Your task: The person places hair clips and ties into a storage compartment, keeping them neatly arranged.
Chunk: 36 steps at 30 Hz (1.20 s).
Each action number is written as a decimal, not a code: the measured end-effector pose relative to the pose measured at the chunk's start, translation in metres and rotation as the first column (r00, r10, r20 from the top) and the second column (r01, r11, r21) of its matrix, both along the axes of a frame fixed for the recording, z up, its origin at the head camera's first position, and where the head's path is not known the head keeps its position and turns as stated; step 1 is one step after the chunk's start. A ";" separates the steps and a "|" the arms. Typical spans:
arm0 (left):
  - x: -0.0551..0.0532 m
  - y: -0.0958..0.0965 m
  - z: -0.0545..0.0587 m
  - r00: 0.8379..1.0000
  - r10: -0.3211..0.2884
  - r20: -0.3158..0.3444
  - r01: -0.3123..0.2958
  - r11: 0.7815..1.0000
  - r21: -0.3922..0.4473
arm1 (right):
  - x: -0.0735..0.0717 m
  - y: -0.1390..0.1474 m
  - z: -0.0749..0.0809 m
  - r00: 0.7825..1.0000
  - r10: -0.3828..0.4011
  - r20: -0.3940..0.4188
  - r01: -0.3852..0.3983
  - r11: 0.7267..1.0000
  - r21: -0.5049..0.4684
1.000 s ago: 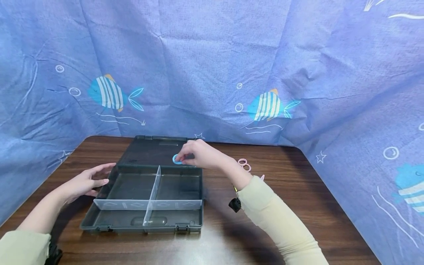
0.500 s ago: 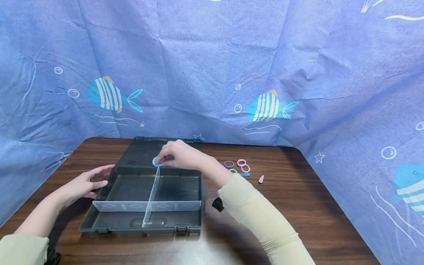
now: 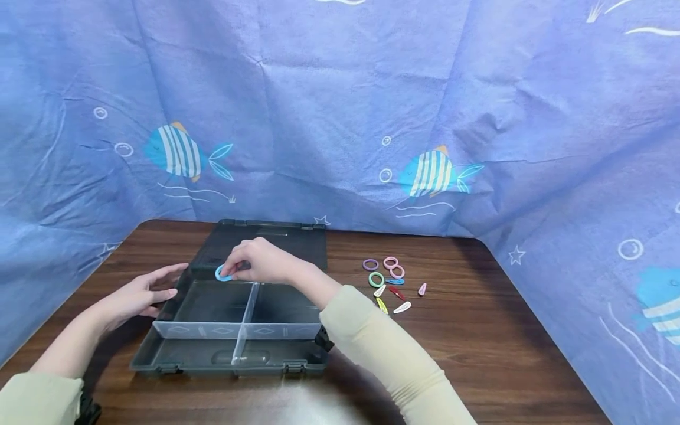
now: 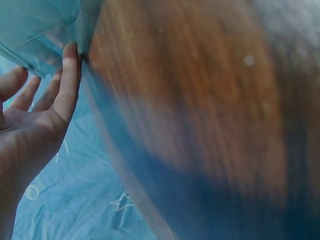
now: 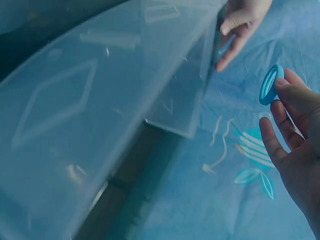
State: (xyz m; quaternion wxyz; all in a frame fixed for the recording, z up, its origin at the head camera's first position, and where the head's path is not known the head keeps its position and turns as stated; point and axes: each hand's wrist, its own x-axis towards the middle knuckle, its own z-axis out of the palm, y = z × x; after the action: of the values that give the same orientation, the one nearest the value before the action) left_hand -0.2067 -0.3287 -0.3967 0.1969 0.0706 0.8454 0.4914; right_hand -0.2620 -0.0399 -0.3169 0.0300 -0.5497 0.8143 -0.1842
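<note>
My right hand (image 3: 264,260) pinches a light blue hair tie (image 3: 218,274) between thumb and fingers, above the back-left compartment of a dark translucent organizer box (image 3: 199,369). In the right wrist view the same hair tie (image 5: 270,95) stands on edge at the fingertips, the other fingers spread. The box lies with its lid (image 3: 303,245) folded back. Clear dividers (image 3: 199,330) part it into several compartments, with nothing seen inside. My left hand (image 3: 130,298) rests against the box's left side, fingers extended along the wall; the left wrist view shows its fingertips at the box's edge.
Right of the box lie purple (image 3: 370,265), green (image 3: 376,280) and pink (image 3: 390,262) hair ties. Near them are several snap hair clips, among them a red clip (image 3: 396,292), a blue clip (image 3: 395,281) and a pink clip (image 3: 422,289). A fish-print cloth (image 3: 329,118) hangs behind the table.
My right hand has carried the blue hair tie leftward, from over the lid to the back-left compartment. The hair ties and clips its arm had covered now show. My left hand stays put.
</note>
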 end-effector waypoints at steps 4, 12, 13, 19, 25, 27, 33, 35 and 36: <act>-0.002 0.003 0.002 1.000 0.009 -0.003 -0.009 1.000 0.012 | -0.001 -0.013 -0.008 1.000 0.015 0.023 -0.015 1.000 -0.002; -0.002 0.004 0.002 1.000 0.018 -0.020 -0.018 0.999 0.030 | -0.007 -0.035 -0.031 0.990 0.045 0.131 -0.046 0.999 0.007; -0.002 0.004 0.002 1.000 0.019 -0.018 -0.019 0.999 0.029 | -0.007 -0.037 -0.033 0.989 0.051 0.142 -0.053 0.999 0.011; 0.000 0.003 0.002 1.000 0.029 -0.006 -0.029 0.999 0.017 | -0.003 -0.052 -0.042 0.982 0.095 0.161 -0.105 0.993 0.052; 0.001 0.002 0.002 1.000 0.020 -0.011 -0.020 1.000 0.016 | 0.001 -0.067 -0.050 0.981 0.126 0.146 -0.143 0.983 0.115; 0.001 0.002 0.003 1.000 0.022 -0.010 -0.022 1.000 0.010 | 0.002 -0.072 -0.052 0.982 0.135 0.132 -0.153 0.979 0.136; 0.002 0.002 0.002 1.000 0.024 -0.006 -0.024 1.000 0.010 | 0.004 -0.083 -0.059 0.981 0.138 0.139 -0.162 0.969 0.186; 0.002 0.003 0.002 1.000 0.024 -0.007 -0.024 1.000 0.013 | 0.004 -0.084 -0.061 0.979 0.141 0.146 -0.169 0.965 0.203; 0.002 0.003 0.002 1.000 0.025 -0.007 -0.025 1.000 0.012 | 0.004 -0.085 -0.062 0.978 0.142 0.151 -0.172 0.963 0.208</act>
State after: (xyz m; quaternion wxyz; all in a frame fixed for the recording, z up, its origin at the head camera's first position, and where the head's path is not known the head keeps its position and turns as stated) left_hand -0.2046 -0.3255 -0.3949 0.1873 0.0631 0.8440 0.4986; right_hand -0.2575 -0.1251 -0.3794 0.1600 -0.5921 0.7796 -0.1265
